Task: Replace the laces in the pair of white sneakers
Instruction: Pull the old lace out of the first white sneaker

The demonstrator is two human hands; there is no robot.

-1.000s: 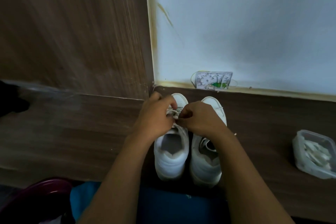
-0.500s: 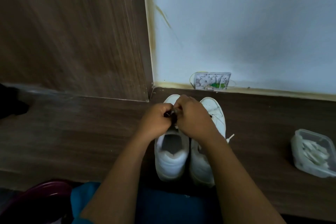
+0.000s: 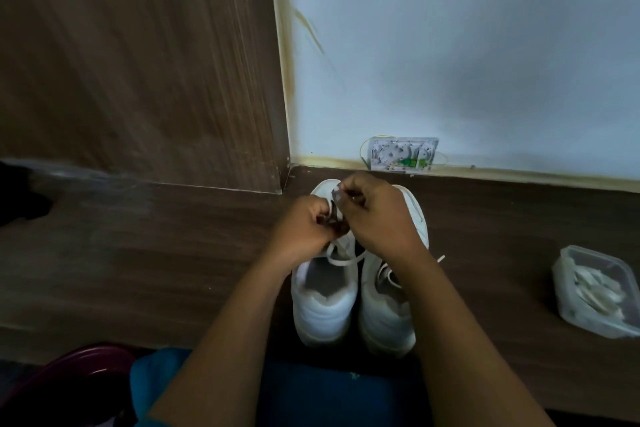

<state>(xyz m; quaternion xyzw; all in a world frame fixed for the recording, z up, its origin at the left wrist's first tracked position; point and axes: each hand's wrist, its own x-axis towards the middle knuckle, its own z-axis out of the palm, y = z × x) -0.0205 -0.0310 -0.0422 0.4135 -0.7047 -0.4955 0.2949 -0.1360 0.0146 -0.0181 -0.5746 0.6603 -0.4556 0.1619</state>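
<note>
Two white sneakers stand side by side in the lower centre of the frame, touching, toes toward the wall [image 3: 485, 62]. The left sneaker [image 3: 323, 308] sits under your hands, and the right sneaker [image 3: 388, 319] lies partly under your right forearm. One white lace [image 3: 343, 258] crosses the open throat of the left sneaker in a loose loop and runs up into your hands.

Your left hand [image 3: 304, 229] is curled tight around the lace just above the left sneaker's tongue. Your right hand [image 3: 377, 215] is curled too, its fingertips [image 3: 341, 192] pinching a pale bit of lace over the toe. The two hands nearly touch, and the spot between them is dark and blurred. One lace end [image 3: 440, 258] pokes out to the right of your right wrist, beside the right sneaker.

Both sneakers rest on a dark wood surface [image 3: 138, 270]. At the right edge of the frame, well apart from them, is one clear plastic container [image 3: 595, 291] with white pieces inside. One small white box [image 3: 401, 153] with green parts sits at the foot of the wall, just beyond the toes. Any print on it is too small to read. A wood panel [image 3: 138, 62] fills the upper left. Blue cloth [image 3: 311, 392] covers the bottom centre, and one maroon rim [image 3: 86, 366] curves at the lower left.
</note>
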